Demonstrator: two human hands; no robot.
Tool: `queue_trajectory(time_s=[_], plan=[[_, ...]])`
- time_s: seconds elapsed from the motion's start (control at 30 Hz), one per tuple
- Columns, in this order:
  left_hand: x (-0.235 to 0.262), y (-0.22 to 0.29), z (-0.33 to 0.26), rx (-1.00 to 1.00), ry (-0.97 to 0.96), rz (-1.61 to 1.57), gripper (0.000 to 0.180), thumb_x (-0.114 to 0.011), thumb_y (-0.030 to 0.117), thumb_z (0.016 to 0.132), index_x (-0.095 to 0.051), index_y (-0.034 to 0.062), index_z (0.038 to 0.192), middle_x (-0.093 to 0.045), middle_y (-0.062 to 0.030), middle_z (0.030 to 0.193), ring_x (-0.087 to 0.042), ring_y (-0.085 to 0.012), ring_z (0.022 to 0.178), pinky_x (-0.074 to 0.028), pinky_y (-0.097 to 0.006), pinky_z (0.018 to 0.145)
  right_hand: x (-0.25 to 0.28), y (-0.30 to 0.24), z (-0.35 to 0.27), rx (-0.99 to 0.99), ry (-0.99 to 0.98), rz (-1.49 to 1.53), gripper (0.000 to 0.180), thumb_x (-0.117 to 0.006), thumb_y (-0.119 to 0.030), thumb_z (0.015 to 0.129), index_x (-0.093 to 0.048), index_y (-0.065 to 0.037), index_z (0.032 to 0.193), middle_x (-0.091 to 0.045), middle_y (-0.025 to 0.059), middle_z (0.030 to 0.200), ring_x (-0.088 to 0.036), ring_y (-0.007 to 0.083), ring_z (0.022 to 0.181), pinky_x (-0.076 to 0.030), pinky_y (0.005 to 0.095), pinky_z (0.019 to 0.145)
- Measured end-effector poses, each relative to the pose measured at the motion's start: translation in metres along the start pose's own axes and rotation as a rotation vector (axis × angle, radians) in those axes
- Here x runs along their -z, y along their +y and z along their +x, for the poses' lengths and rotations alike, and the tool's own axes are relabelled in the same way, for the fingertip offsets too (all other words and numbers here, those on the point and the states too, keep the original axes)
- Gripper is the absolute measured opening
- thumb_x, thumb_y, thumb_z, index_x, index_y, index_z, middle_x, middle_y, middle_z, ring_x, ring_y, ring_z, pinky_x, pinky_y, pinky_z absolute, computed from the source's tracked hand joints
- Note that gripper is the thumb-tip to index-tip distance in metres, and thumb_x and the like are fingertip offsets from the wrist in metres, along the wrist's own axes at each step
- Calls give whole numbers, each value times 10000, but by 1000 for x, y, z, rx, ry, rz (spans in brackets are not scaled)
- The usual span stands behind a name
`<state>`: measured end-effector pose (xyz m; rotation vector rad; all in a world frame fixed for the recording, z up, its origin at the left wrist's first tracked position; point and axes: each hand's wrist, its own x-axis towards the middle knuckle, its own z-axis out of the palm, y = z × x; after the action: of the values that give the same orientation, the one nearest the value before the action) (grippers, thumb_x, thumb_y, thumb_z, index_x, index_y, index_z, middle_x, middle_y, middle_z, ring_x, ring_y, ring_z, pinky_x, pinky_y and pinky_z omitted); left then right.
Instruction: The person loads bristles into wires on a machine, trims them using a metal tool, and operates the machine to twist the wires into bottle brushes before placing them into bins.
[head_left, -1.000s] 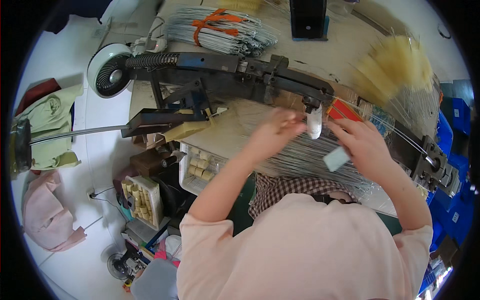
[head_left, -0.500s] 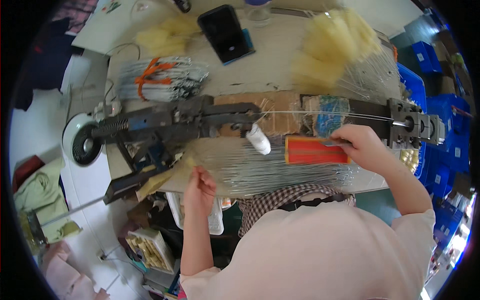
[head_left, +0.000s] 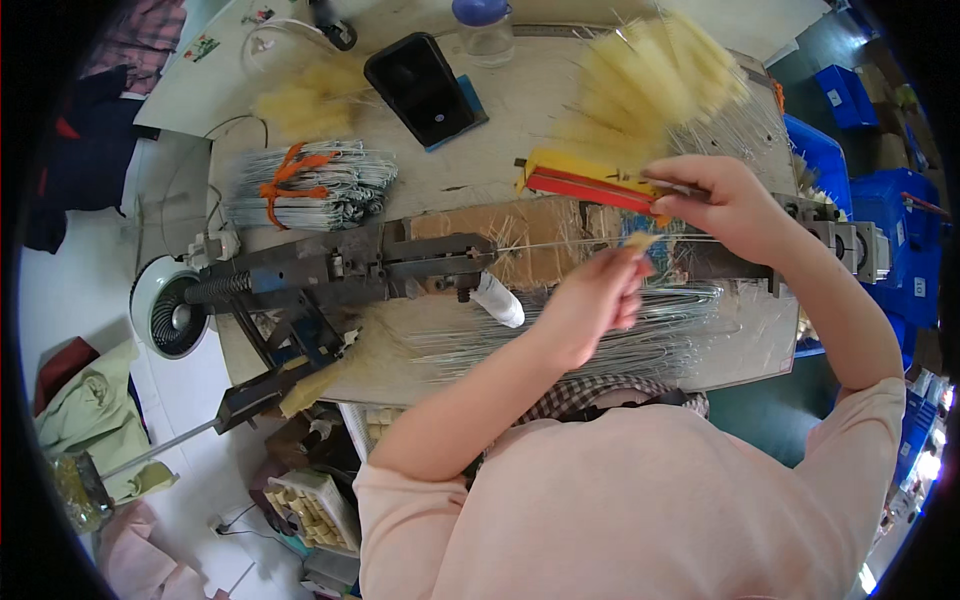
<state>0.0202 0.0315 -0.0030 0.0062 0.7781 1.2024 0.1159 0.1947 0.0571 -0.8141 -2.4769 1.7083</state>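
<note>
Right of centre, the left hand [head_left: 590, 305] pinches a small tuft of pale bristles [head_left: 640, 240] (light, floppy, easily shed; best held near the base), while the right hand [head_left: 725, 205] clenches the red-and-yellow tool [head_left: 590, 182] above.

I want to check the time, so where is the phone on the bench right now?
In the head view the phone lies at the far side of the bench, left of centre, beside a clear jar and right of the tied wire bundle.
</note>
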Motion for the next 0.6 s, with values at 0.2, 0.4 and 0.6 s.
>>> queue_trajectory(time_s=[0.2, 0.4, 0.6], plan=[[25, -1, -34, 36, 43, 179, 186, -390, 215, 934, -467, 55, 880, -361, 35, 657, -328, -67, 511, -305, -214, 470, 3, 0, 15, 169, -95, -508, 334, -612, -74, 718, -607, -73, 1052, -608, 127, 928, -568, 282, 860, -451, 339, 771], [-41, -5, 33, 178, -309, 427, 226, -422, 251, 909, -478, 39, 858, -351, 35, 612, -338, -63, 509, -287, -211, 448, 4, -28, 26, 128, -16, -27, 267, -600, -74, 811, -572, 25, 1058, -619, 42, 883, -554, 67, 785, -444, 211, 714], [-2, 1, 12, -51, -68, -11, 155, -424, 216, 911, -466, 81, 848, -367, 39, 650, -328, -72, 519, -293, -217, 490, 7, -4, 4, 146, 29, -180, 285, -629, -73, 768, -597, -9, 1045, -609, 75, 856, -564, 126, 796, -441, 243, 720]])
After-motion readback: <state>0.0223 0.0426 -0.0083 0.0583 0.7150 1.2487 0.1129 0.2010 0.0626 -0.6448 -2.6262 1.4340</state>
